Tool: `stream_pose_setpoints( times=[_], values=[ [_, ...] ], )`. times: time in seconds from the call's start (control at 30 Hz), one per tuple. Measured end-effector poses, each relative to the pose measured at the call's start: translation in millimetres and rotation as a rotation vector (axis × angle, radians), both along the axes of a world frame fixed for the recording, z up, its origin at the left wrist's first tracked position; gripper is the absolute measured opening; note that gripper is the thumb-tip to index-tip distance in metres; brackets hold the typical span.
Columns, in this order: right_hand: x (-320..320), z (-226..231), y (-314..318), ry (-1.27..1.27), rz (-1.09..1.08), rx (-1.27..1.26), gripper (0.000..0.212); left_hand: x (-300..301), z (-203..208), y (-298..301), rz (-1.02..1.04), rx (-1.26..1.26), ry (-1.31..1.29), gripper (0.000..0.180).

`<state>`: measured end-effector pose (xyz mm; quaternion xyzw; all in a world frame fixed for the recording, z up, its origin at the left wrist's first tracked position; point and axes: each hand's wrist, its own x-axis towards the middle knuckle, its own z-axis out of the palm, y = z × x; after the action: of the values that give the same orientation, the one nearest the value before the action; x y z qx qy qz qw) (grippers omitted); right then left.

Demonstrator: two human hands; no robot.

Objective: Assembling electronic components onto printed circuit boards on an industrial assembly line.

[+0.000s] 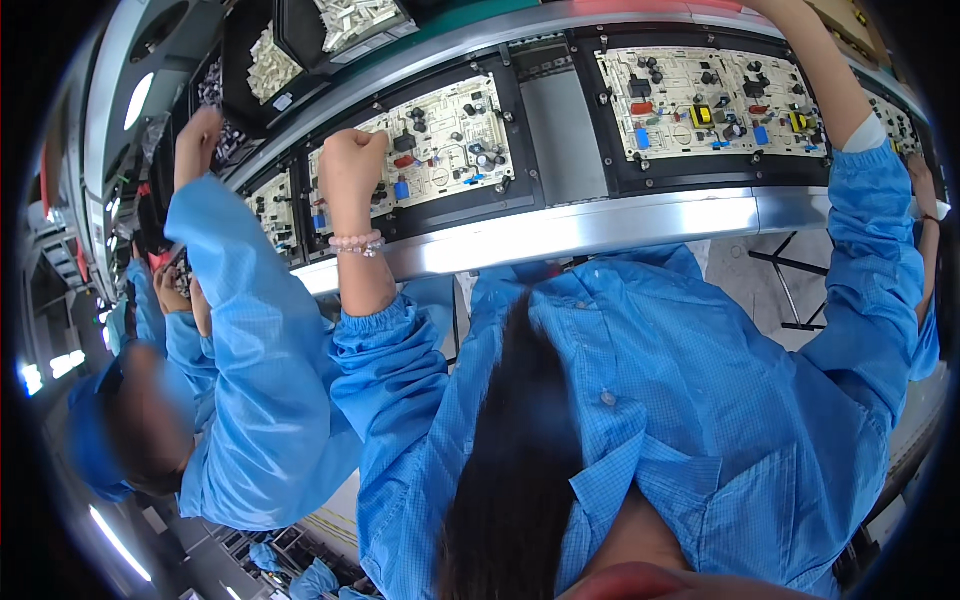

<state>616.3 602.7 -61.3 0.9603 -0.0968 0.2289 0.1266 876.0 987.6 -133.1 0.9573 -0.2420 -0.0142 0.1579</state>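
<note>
My left hand, with a beaded bracelet at the wrist, is curled closed over the left part of a cream circuit board. Its fingers face away, so anything held in them is hidden. This board sits in a black frame and carries black cylinders, a red part and blue parts. My right forearm stretches up past a second black frame, and the hand is cut off by the top edge. In that frame lie cream boards with yellow, red, blue and black components.
A metal rail runs along the near side. Black bins of small white parts stand at the back left. A co-worker's hand is raised at the left, and another person's hand shows at the far right.
</note>
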Motion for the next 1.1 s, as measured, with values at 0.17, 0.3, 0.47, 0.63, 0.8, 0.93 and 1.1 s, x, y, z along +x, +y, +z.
stream_pose_setpoints(
  times=[0.17,0.3,0.47,0.63,0.8,0.93,1.1],
  values=[
    [1,3,6,-0.007,0.017,-0.055,0.009,3,5,-4,-0.024,0.046,0.027,0.027],
    [-1,1,8,-0.013,0.025,-0.007,0.008,14,2,-5,-0.075,0.076,0.011,0.03],
    [-2,10,34,-0.203,0.134,0.104,0.012,18,8,-16,-0.225,0.206,-0.007,0.027],
    [35,-12,85,-0.098,0.415,0.729,0.021,14,34,-14,-0.236,0.3,-0.131,0.033],
    [52,-40,116,0.154,0.59,1.236,0.025,8,62,-104,-0.658,-0.178,-0.466,0.037],
    [68,-36,147,0.089,0.725,1.499,0.023,55,49,-176,-0.933,-0.37,-0.671,0.037],
    [73,-38,139,0.146,0.645,1.531,0.02,46,40,-216,-1.113,-0.416,-0.566,0.042]
  ],
)
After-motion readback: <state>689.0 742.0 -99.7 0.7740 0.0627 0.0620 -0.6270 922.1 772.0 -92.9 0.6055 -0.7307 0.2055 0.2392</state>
